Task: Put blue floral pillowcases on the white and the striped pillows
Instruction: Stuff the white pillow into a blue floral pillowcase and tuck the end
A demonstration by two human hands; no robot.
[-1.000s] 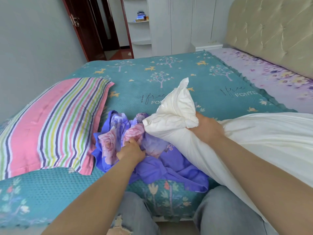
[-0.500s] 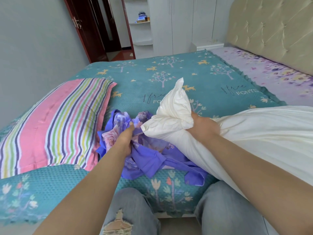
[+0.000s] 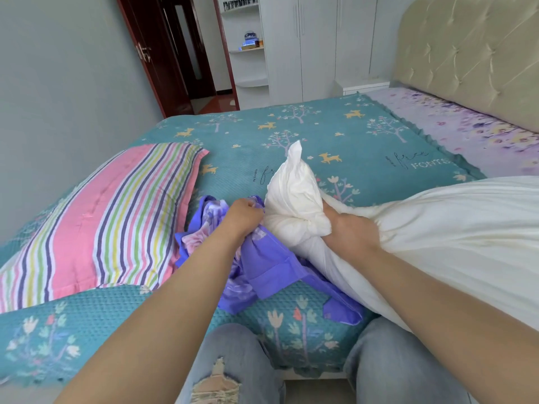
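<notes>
From the head view, we cannot see the opening of the crumpled blue floral pillowcase, bunched on the teal patterned bedspread. Our left hand clutches its fabric; our right hand squeezes the soft white pillow, cut off rightward. The pink striped pillow lies left.

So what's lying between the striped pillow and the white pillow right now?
In the head view, the bunched blue floral pillowcase lies between the striped pillow and the white pillow, with the left hand gripping it.
</notes>
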